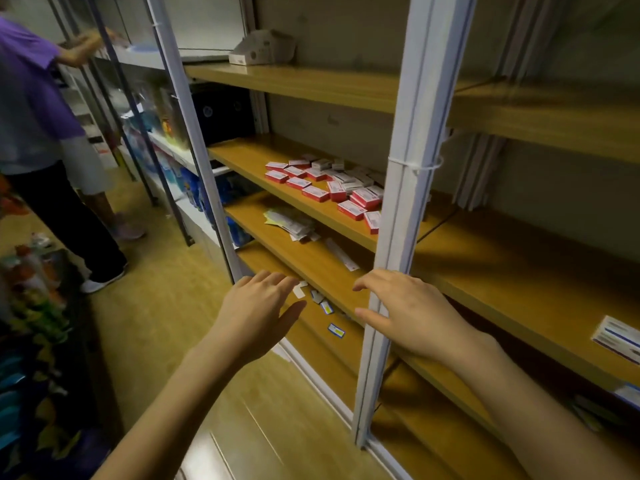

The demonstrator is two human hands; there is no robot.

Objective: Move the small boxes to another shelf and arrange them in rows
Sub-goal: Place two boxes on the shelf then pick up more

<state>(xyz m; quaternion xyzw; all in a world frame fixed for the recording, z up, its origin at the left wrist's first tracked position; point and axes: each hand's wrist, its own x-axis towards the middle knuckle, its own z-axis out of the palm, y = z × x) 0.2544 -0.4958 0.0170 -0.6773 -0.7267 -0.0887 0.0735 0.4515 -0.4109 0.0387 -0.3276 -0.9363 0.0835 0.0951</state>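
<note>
Red-and-white cardboard small boxes (329, 183), flat and rectangular, lie partly in rows, partly heaped, on wooden shelf (249, 157), second board from top, just left of white metal upright (398, 202). Print on lids too small to read. Boards smooth, honey-coloured. Board below carries pale flat sachets (291, 225); next board down, few tiny blue-and-yellow packs (336, 330). Top board: white open-fronted carton (263, 48). Both hands empty, fingers loosely spread: left hand (258, 313) before lower boards, right hand (408, 313) across upright. Person in purple top (31, 98) far left.
</note>
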